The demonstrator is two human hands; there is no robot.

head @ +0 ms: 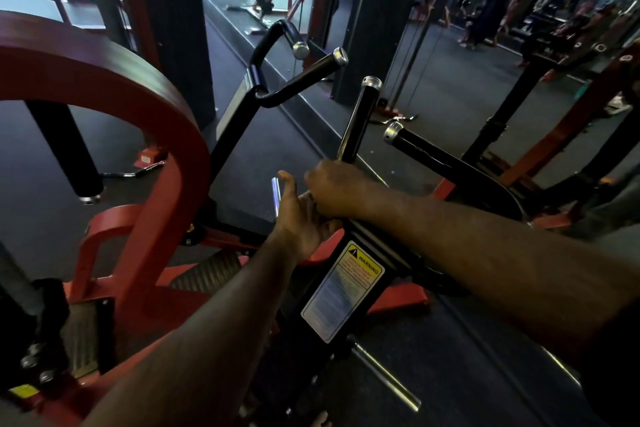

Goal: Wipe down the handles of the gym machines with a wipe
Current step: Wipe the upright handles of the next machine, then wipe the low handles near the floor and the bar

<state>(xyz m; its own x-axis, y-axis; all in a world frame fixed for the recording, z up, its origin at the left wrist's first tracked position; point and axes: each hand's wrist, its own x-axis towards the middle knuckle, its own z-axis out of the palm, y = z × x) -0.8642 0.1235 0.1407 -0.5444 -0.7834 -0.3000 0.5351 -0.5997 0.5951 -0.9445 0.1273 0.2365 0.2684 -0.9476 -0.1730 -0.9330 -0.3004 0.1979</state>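
A black upright handle (360, 118) with a chrome end cap rises from the machine's black arm at centre. My right hand (337, 189) is closed around the base of this handle. My left hand (301, 218) lies just below and left of it, thumb raised, its fingers tucked under my right hand and hidden. No wipe shows; either hand may cover it. A second black handle (436, 158) angles off to the right. Two more capped handles (311, 74) stand farther back on the left.
A red curved frame (138, 90) arches at the left, with a black roller pad (65, 149) hanging under it. A warning label (343, 291) sits on the black arm below my hands. A mirror wall (450, 55) behind reflects people and racks.
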